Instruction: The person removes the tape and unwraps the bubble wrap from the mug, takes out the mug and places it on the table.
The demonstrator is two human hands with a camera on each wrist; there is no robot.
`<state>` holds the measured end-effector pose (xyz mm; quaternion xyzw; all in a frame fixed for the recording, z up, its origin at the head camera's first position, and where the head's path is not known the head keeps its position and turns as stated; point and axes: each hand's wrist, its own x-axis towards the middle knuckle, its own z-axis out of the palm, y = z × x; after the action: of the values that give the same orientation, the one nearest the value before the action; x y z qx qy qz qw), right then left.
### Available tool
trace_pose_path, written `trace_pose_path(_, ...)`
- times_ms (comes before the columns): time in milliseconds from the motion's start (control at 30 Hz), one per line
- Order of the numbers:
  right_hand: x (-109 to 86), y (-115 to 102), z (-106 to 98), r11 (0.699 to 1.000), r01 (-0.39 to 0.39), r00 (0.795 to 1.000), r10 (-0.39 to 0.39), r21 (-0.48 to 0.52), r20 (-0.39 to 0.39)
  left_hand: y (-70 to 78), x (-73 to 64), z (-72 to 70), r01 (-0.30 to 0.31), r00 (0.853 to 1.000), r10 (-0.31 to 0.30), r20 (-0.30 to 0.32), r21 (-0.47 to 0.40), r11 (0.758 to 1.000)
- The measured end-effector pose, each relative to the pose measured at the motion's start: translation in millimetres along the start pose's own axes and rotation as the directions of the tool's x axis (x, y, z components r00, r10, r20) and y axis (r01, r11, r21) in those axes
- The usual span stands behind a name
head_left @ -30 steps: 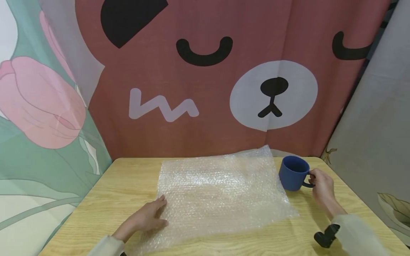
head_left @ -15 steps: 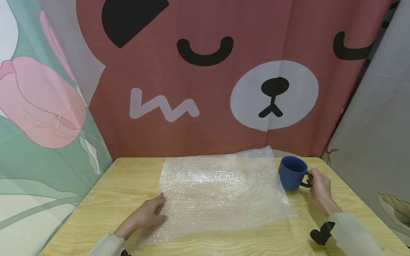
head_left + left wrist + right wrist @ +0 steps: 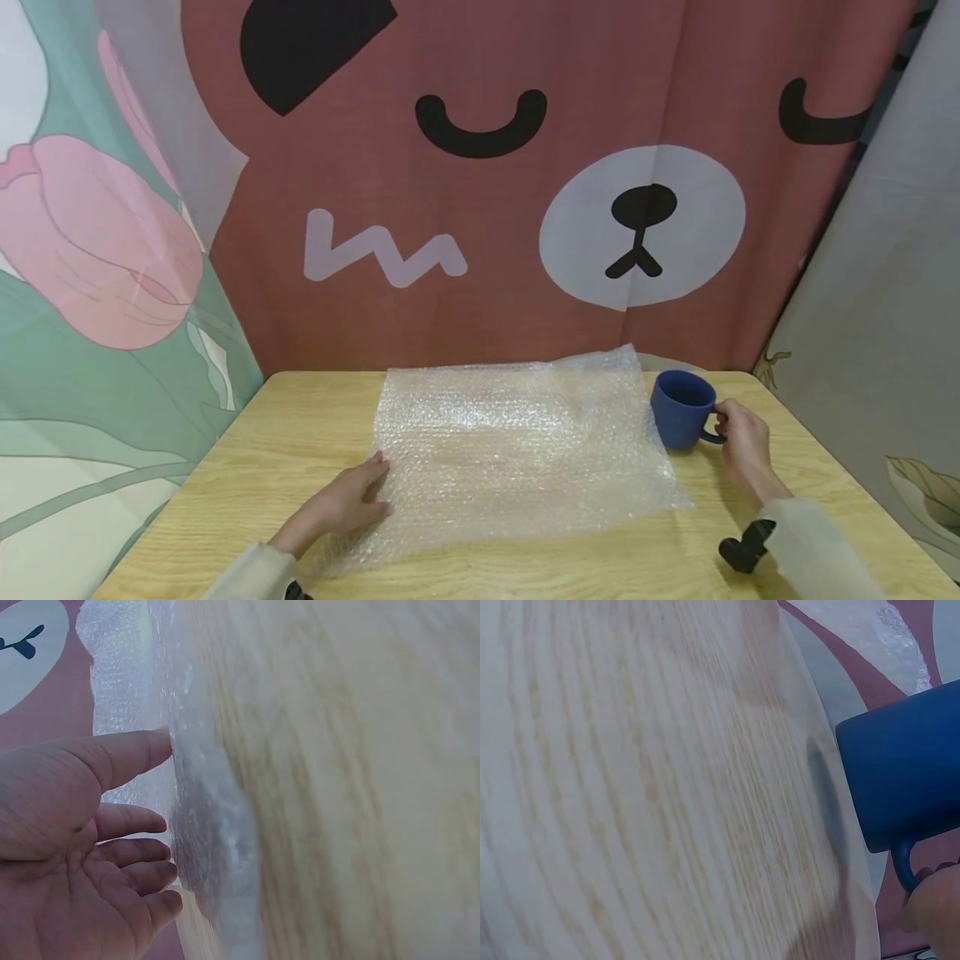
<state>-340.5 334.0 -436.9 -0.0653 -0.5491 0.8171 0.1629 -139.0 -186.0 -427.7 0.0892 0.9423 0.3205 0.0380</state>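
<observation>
A clear sheet of bubble wrap [image 3: 510,450] lies spread over the wooden table, its far edge reaching the back. My left hand [image 3: 341,504] rests at the sheet's near left edge with fingers extended. In the left wrist view, the thumb and fingertips [image 3: 154,746] of that hand meet the wrap's edge. A blue mug [image 3: 681,410] is upright just beyond the sheet's right edge, handle pointing right. My right hand [image 3: 746,442] pinches the mug's handle. The right wrist view shows a shadow by the mug's base; whether the base touches the table I cannot tell.
The light wooden table [image 3: 247,467] has its back edge against a reddish curtain [image 3: 480,317] with a bear print. Floral cloth [image 3: 97,250] hangs at the left and a pale cloth [image 3: 885,292] at the right.
My right hand and the mug have shifted slightly left, up to the sheet's right edge. The wrap's left edge moved a little right; my left hand has barely moved.
</observation>
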Motion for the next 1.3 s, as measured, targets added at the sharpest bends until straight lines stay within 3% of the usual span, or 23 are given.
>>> trace_pose_path(233, -8.7, -11, 8, 0.994, -0.106, 0.992, 0.107, 0.015, -0.063, -1.1, -0.7, -1.0, -0.035, 0.999, 0.035, 0.012, 0.010, 0.999)
trace_pose_path(733, -8.4, -4, 5, 0.994, -0.094, 0.994, 0.091, -0.051, -0.052, 9.5, -4.4, 2.0, 0.017, 1.000, -0.017, -0.010, 0.048, 0.999)
trace_pose_path(1300, -7.4, 2, 2, 0.990, -0.091, 0.995, 0.086, -0.109, -0.053, 11.4, -5.9, 10.1, 0.046, 0.998, -0.043, -0.042, 0.073, 0.996)
